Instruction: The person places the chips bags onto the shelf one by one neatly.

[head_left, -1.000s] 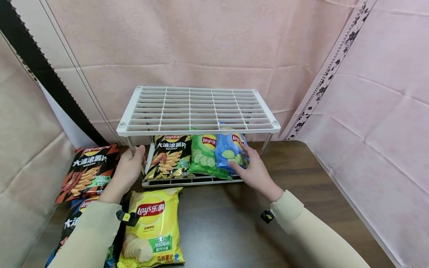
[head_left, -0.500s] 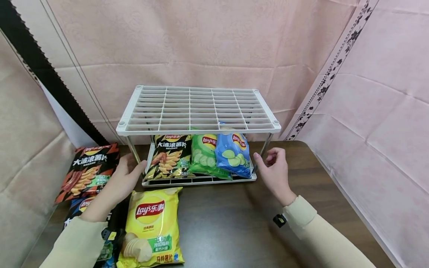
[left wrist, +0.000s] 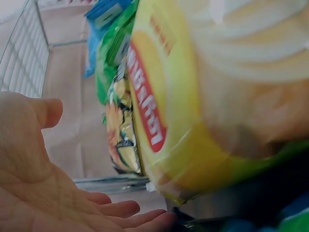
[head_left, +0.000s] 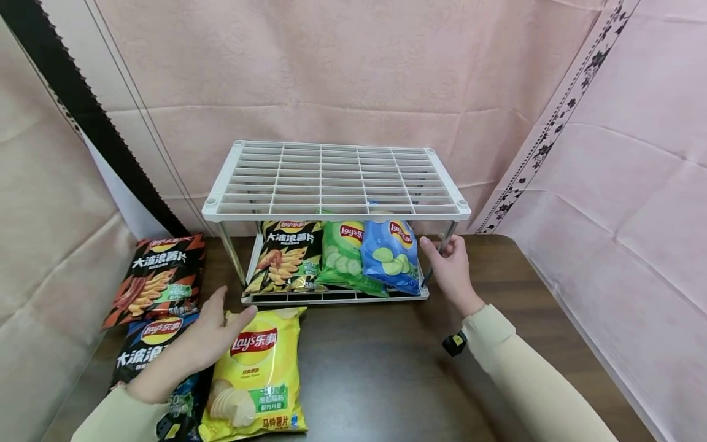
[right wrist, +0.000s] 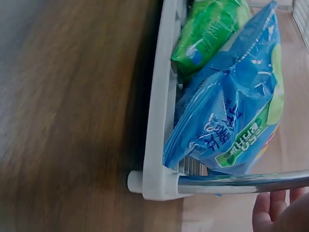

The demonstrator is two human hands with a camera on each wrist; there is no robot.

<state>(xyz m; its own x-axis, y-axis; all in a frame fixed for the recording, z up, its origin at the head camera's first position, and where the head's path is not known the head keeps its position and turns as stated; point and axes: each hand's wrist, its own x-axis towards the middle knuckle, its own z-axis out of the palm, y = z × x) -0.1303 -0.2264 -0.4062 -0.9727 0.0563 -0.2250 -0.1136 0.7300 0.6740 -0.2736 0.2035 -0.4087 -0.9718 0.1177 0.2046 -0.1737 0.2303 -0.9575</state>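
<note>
My left hand (head_left: 212,334) is spread, fingers straight, above the upper left of the yellow chip bag (head_left: 259,374); in the left wrist view its palm (left wrist: 34,169) is bare beside that bag. My right hand (head_left: 452,273) is at the front right post (head_left: 446,236) of the white rack (head_left: 337,216), thumb on one side and fingers on the other; whether it grips the post is unclear. On the lower shelf stand a black bag (head_left: 289,258), a green bag (head_left: 348,258) and, at the right end, a blue bag (head_left: 391,258), also in the right wrist view (right wrist: 231,111).
At the left lie a red-black chip bag (head_left: 160,279) and a dark blue bag (head_left: 146,347), the latter partly under my left arm. Pink cloth (head_left: 331,73) hangs behind the rack and along both sides of the brown table (head_left: 375,362).
My left hand has left the front left post and come down toward the yellow bag, fingers spread. My right hand has moved off the blue bag to the right post. The view has shifted slightly.
</note>
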